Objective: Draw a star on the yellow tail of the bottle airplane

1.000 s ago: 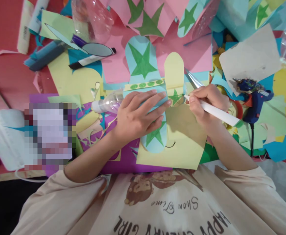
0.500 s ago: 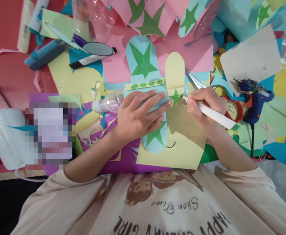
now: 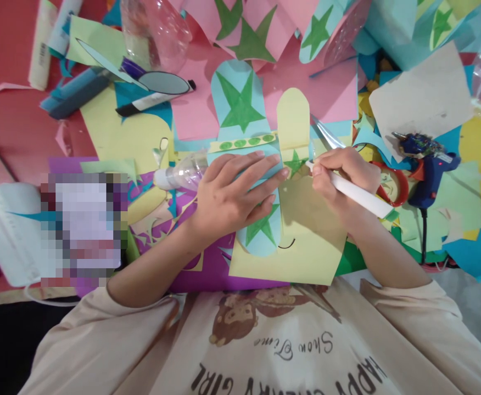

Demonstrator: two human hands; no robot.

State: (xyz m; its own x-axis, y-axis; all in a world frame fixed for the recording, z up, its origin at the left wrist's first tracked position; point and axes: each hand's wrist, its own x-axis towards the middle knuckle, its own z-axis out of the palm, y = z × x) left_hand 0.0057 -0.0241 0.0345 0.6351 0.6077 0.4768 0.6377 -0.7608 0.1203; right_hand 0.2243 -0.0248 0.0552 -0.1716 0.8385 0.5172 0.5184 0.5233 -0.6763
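My right hand grips a white marker, its tip at the right edge of a green star on a pale yellow paper strip with a rounded top. My left hand lies flat, fingers stretched, over a light blue paper piece, its fingertips close to the yellow strip. Green stars show on the blue piece above and below that hand; its middle part is hidden. A narrow band with green dots crosses the blue piece. Under both lies a larger yellow sheet.
A blue glue gun stands at the right beside red-handled scissors. Markers and paper scraps lie at the left. A clear plastic bottle rests by my left hand. Star-decorated pink paper is at the back.
Almost everything is in the same place. My right hand and the marker have shifted very slightly to the left, with the tip still at the star's edge.
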